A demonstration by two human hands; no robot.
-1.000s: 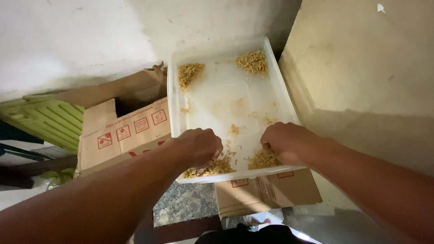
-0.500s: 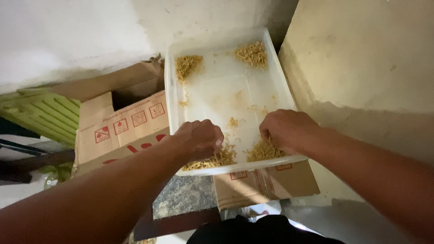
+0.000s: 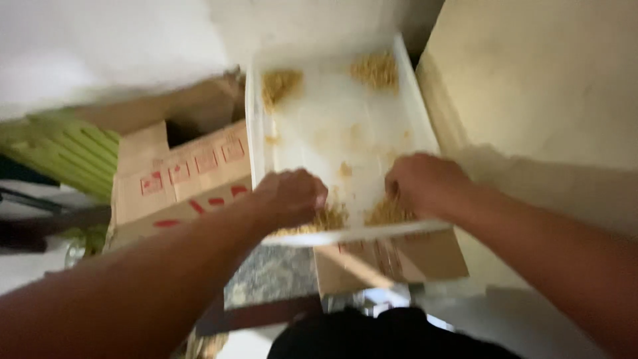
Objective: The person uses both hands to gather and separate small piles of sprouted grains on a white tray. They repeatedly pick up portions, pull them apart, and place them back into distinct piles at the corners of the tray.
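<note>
Both hands were down at the near end of a white plastic tray [image 3: 405, 100], which sat tilted on top of cardboard boxes. The left hand [image 3: 290, 197] was curled over a heap of tan, stringy bits [image 3: 325, 218] by the near rim, fingers bent and touching it — whether it had actually closed on any was lost in the blur. The right hand [image 3: 425, 185] lay just beside it, knuckles up, fingers bent into a second heap [image 3: 389, 213]; its hold could not be told either.

Left of the tray stood a brown cardboard box [image 3: 186, 176] with a row of small red square marks along its side and larger red marks below. Another box [image 3: 399, 259], same brown, stuck out under the near rim with faint red marks.

Two more clumps of the same tan stuff lay in the far corners — one left [image 3: 280, 85], one right [image 3: 375, 70] — with loose crumbs scattered across the pale floor between.
</note>
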